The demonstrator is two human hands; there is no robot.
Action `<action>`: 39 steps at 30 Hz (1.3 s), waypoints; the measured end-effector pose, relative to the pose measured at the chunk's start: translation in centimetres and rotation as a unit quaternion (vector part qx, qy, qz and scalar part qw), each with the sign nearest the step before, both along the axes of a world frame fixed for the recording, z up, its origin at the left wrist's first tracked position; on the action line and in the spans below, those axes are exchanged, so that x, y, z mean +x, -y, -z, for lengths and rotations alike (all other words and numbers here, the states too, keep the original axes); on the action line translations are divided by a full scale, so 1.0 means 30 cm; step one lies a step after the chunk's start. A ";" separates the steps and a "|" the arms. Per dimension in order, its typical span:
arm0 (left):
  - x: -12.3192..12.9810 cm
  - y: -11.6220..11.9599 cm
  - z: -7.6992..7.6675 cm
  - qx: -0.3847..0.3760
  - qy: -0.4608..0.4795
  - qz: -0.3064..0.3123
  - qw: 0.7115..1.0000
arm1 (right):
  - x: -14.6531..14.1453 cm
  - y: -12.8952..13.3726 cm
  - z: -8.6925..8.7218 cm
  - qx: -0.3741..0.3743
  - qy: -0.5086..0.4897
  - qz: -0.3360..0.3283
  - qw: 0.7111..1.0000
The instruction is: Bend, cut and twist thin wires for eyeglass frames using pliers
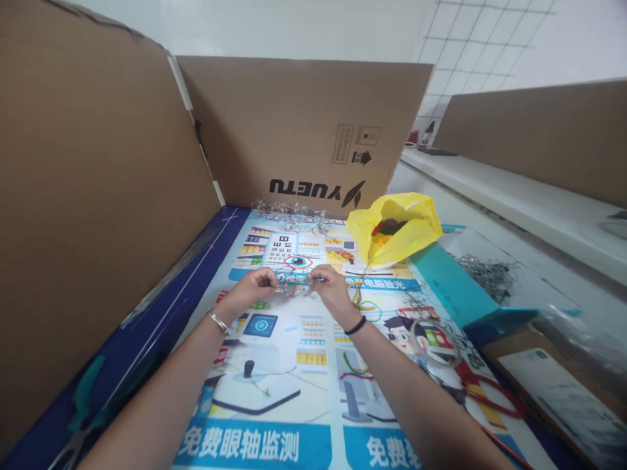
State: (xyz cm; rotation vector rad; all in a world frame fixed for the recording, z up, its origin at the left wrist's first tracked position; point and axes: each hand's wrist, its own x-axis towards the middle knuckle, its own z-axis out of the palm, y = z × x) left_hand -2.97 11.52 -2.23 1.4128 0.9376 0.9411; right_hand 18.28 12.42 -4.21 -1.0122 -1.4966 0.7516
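Observation:
My left hand (pixel 262 283), a silver bangle on its wrist, pinches one end of a small tangle of thin silvery wire (pixel 294 285). At the other end, my right hand (pixel 329 284) grips it between thumb and fingertips; a black band circles that wrist. The tangle is too small and blurred to make out exactly. Just right of my right hand lie loose coloured cords (pixel 360 300) in yellow, green and red. Beyond my hands, a heap of similar silvery pieces (pixel 294 210) rests at the back of the printed sheet (pixel 274 408).
A yellow plastic bag (pixel 421 219) with coloured contents sits at back right. Cardboard panels (pixel 264 124) wall the back and left. At right are a blue box (pixel 453 287), dark metal pieces (pixel 490 277), a tape roll (pixel 435 343) and red cord (pixel 499 395). Teal-handled pliers (pixel 88 391) lie front left.

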 end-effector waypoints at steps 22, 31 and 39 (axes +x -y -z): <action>0.069 0.031 -0.003 -0.002 -0.022 0.022 1.000 | -0.036 0.026 0.010 0.007 0.040 -0.009 0.999; -0.040 -0.006 -0.053 0.014 -0.029 0.009 0.999 | 0.029 -0.024 0.001 0.028 -0.017 -0.013 0.999; -0.050 -0.072 -0.158 -0.026 -0.073 0.065 0.995 | 0.007 -0.038 0.046 0.005 -0.062 -0.041 0.997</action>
